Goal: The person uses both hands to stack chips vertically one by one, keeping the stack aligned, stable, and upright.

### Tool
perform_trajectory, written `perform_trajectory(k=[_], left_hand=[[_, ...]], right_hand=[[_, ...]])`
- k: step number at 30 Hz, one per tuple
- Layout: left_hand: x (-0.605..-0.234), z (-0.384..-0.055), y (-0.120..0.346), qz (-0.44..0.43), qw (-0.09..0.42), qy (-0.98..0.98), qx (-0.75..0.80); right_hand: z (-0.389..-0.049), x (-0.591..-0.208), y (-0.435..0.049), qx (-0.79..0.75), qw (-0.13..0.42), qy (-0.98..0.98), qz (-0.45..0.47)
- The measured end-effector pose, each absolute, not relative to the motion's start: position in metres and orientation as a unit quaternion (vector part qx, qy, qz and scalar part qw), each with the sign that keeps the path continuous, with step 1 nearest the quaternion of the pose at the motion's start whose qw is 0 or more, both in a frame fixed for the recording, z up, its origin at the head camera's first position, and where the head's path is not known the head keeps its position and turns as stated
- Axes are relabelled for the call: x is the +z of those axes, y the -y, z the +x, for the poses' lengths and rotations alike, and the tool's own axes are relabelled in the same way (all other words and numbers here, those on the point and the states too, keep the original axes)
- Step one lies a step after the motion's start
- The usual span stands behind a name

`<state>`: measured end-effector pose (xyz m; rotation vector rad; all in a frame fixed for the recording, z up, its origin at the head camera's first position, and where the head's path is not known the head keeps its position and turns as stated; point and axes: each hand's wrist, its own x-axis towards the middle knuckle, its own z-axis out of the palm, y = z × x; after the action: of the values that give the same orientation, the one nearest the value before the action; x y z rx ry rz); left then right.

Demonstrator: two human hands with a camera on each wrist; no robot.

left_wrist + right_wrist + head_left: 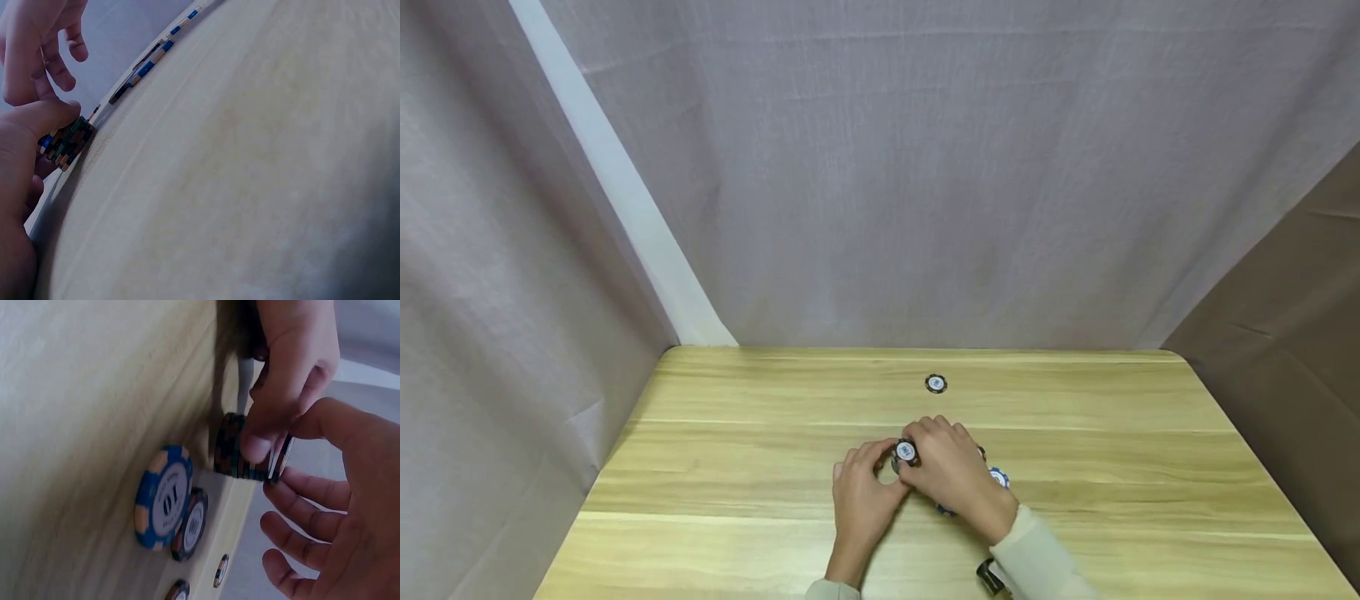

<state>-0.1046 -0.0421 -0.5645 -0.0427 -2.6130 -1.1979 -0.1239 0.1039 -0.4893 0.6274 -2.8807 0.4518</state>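
Note:
A short stack of poker chips [234, 447], mixed dark, green and blue at the edges, stands on the table between the two hands. My left hand [861, 496] grips the stack's sides, its thumb across the edges in the right wrist view. At the top, my right hand [951, 467] pinches a black chip [906, 452] with a white centre between thumb and fingertips. In the right wrist view that chip sits slightly tilted, with a narrow gap to the stack. The right hand's other fingers are spread and loosely bent.
Close by lie a blue chip marked 10 [165, 497] and a black chip [192, 525] beside it. Another blue chip [946, 509] shows partly under the right forearm. Farther back lies a single black chip [936, 383]. Grey curtains [880, 183] surround the wooden table [722, 467].

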Motion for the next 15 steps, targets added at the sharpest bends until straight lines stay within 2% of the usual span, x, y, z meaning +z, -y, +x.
perform_trajectory(k=[9, 15], left_hand=[[-0.564, -0.104, 0.042, -0.013, 0.117, 0.902, -0.416], [-0.563, -0.104, 0.042, -0.018, 0.128, 0.901, -0.413]], right_hand=[[-0.121, -0.489, -0.099, 0.147, 0.045, 0.972, 0.18], [-0.123, -0.479, -0.103, 0.169, 0.054, 0.968, 0.175]])
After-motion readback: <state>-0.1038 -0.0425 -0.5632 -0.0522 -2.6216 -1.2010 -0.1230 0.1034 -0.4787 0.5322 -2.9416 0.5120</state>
